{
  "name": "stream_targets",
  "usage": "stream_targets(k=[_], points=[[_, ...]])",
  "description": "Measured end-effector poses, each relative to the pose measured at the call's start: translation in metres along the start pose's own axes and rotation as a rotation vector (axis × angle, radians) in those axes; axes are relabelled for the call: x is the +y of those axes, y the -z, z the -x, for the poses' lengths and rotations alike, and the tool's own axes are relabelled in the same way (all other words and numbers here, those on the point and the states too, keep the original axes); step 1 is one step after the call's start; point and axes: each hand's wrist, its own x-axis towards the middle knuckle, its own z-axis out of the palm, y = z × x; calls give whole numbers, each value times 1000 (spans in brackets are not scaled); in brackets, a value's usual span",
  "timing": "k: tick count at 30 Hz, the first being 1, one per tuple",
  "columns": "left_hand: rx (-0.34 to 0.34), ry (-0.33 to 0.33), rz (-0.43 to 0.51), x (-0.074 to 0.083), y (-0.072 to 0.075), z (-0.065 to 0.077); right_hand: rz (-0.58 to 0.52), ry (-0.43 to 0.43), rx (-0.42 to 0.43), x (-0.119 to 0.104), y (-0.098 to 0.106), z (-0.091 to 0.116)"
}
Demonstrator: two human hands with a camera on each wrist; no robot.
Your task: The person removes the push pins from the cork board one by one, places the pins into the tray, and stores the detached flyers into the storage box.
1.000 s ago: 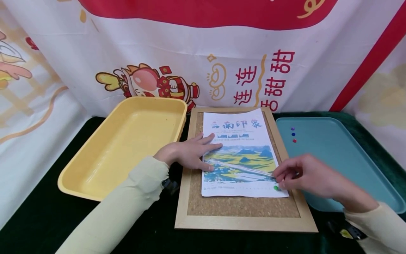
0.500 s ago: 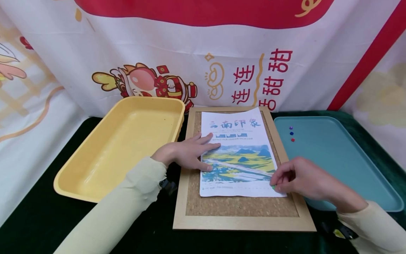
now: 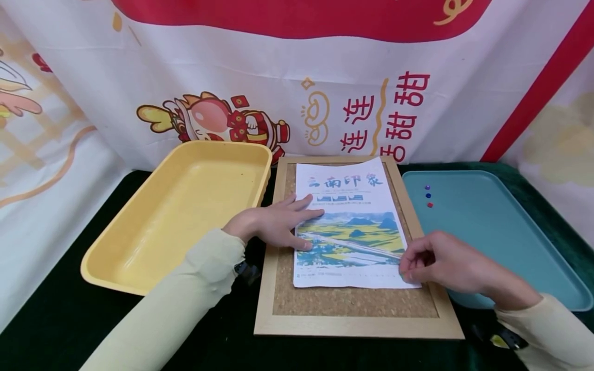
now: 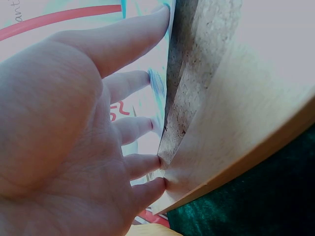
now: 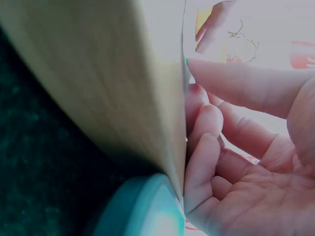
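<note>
A printed paper sheet (image 3: 345, 278) with a landscape picture lies on a wood-framed corkboard (image 3: 355, 301). My left hand (image 3: 280, 224) presses on the sheet's left edge with fingers spread; in the left wrist view its straight fingertips touch paper and board. At the lower right corner of the sheet, my right hand (image 3: 447, 263) pinches a small green pushpin against the paper. Fingers cover the pin in the head view, while a sliver of the green pushpin (image 5: 187, 61) shows at the thumb tip in the right wrist view. Its point is hidden.
Left of the board stands a yellow tray (image 3: 109, 257). A blue-green tray (image 3: 501, 232) on the right holds a purple pin (image 3: 428, 187), a blue pin (image 3: 428, 196) and a red pin (image 3: 430, 205). Dark green cloth covers the table, with a printed curtain (image 3: 278, 62) behind.
My right fingers have come in over the green pushpin, which showed plainly a second ago and is now covered in the head view. My left hand stays in place.
</note>
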Motion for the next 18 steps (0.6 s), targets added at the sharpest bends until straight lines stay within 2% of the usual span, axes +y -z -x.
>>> stream_targets(k=[5,9,12,18], points=[[1,-4,2,1,0,0,-60,0,-40,2,6,2],[0,0,-1,1,0,1,-88,-22,-41,2,10,2],[-1,2,-2,1,1,1,-75,-33,-4,2,12,2],[-2,7,2,1,0,0,-23,-63,126,3,15,2]])
